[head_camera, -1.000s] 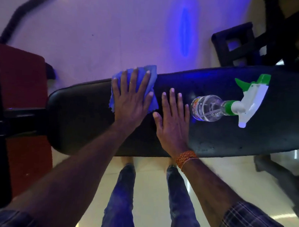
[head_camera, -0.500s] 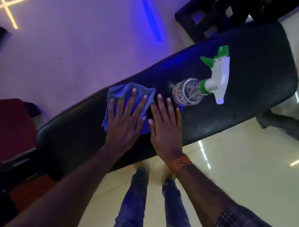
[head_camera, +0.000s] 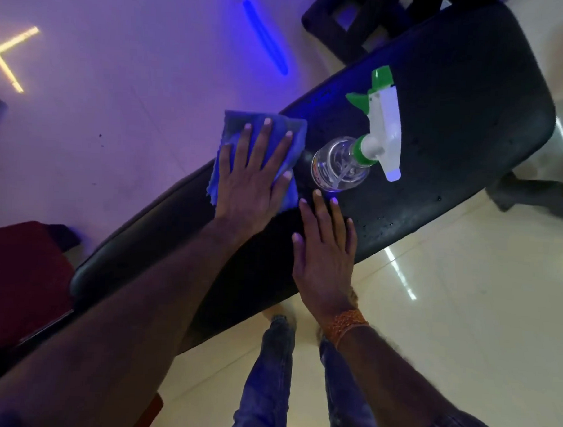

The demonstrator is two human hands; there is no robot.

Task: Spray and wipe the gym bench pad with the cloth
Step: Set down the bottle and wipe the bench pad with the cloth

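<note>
The black gym bench pad [head_camera: 465, 102] runs diagonally from lower left to upper right. My left hand [head_camera: 252, 179] lies flat with fingers spread on a blue cloth [head_camera: 233, 130], pressing it onto the pad near its far edge. My right hand [head_camera: 325, 250] rests flat and bare on the pad just to the right, fingertips close to a clear spray bottle [head_camera: 340, 164]. The bottle lies on its side on the pad, its white and green trigger head [head_camera: 382, 124] pointing away. Small droplets dot the pad near its front edge.
Dark gym equipment [head_camera: 333, 22] stands beyond the pad's far end, and a bench leg [head_camera: 532, 192] shows at the right. A dark red block [head_camera: 19, 279] sits at the left. My legs [head_camera: 269, 380] stand on glossy cream floor below the pad.
My left hand has slid the cloth along the pad toward the bottle. My right hand stays flat beside it. The camera has tilted, so the pad appears more diagonal.
</note>
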